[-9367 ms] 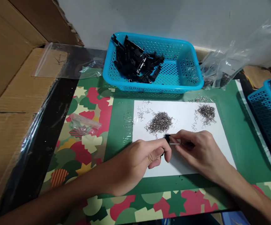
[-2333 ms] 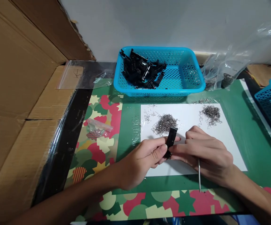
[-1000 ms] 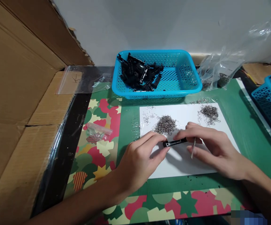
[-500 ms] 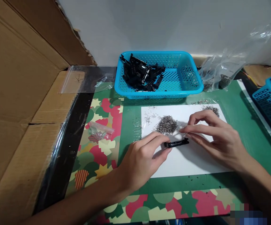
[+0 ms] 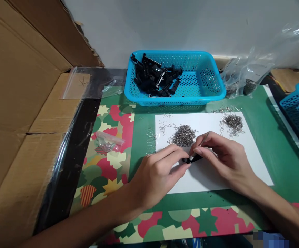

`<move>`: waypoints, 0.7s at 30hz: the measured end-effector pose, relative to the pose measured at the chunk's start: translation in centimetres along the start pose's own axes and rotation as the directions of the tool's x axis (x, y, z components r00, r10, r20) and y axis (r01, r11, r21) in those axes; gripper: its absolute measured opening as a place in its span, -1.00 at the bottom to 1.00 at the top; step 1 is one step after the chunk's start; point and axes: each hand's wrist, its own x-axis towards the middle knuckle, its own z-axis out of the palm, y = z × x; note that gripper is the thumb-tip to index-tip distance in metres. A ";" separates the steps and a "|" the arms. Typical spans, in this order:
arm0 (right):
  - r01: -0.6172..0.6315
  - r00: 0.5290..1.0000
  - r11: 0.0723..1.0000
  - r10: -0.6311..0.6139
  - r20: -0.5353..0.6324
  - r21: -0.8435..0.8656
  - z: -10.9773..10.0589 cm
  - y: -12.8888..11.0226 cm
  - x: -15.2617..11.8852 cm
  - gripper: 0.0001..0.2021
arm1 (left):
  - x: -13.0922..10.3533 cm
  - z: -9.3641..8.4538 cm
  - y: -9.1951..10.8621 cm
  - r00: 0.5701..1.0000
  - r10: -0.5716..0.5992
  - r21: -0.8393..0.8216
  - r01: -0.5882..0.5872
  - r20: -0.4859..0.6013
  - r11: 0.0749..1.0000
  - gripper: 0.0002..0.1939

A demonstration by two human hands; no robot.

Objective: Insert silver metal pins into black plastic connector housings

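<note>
My left hand (image 5: 162,165) is closed on one end of a small black plastic part (image 5: 197,158), pinched between thumb and fingers just over the white sheet (image 5: 185,184). My right hand (image 5: 221,156) grips a thin stick with a white tip (image 5: 191,157), held slanted between thumb and fingers. The tip meets the black part close to my left fingertips; whether a small metal piece sits there is too small to tell. Right behind the hands is a heap of tiny bent metal pieces (image 5: 182,135). My right fingers cover some of the black part.
A blue basket (image 5: 206,98) with several black parts (image 5: 157,77) stands at the back. A second metal heap (image 5: 232,123) lies to the right. Clear bags (image 5: 247,74) lean by the wall, another blue basket (image 5: 294,103) stands far right, and cardboard (image 5: 22,86) walls the left.
My right hand has moved left and in towards my left hand, bringing the stick's white tip down onto the black part. My left hand keeps its hold almost in place.
</note>
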 end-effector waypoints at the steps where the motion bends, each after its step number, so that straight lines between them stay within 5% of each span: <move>1: -0.001 1.000 1.000 0.001 -0.001 -0.012 0.0 0.0 0.0 -0.89 | 0.0 0.0 0.0 1.000 0.008 0.002 -0.008 -0.002 1.000 -0.87; 21: 0.172 0.978 0.914 -0.203 -0.048 -0.368 0.2 -0.8 0.1 -0.91 | -0.1 0.0 0.1 0.998 0.062 0.101 -0.061 -0.005 0.993 -0.93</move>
